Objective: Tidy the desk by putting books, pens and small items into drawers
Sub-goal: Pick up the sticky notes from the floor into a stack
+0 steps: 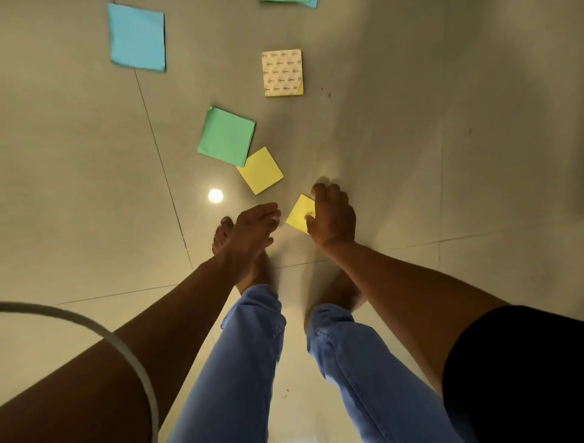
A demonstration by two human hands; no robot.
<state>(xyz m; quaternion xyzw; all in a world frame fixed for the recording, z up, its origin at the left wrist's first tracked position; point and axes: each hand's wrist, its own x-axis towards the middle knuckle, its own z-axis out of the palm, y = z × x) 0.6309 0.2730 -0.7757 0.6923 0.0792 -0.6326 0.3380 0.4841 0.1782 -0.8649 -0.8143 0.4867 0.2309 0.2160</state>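
Several sticky-note pads lie scattered on a tiled floor [442, 142]. My right hand [333, 218] reaches down and pinches a small yellow pad [299, 212], thumb on its face and fingers over its far edge. My left hand [252, 229] hangs beside it with relaxed fingers and holds nothing. Just beyond the hands lie a second yellow pad [260, 170] and a green pad [227, 136] that overlaps its corner. Farther off lie a white patterned pad [282, 72] and a blue pad [137, 37]. No desk or drawer is in view.
My legs in blue jeans [246, 363] and bare feet stand below the hands. A grey curved band [94, 325] crosses the lower left. Another green and blue pad [290, 1] shows at the top edge. A lamp's reflection [215, 195] glares on the tile.
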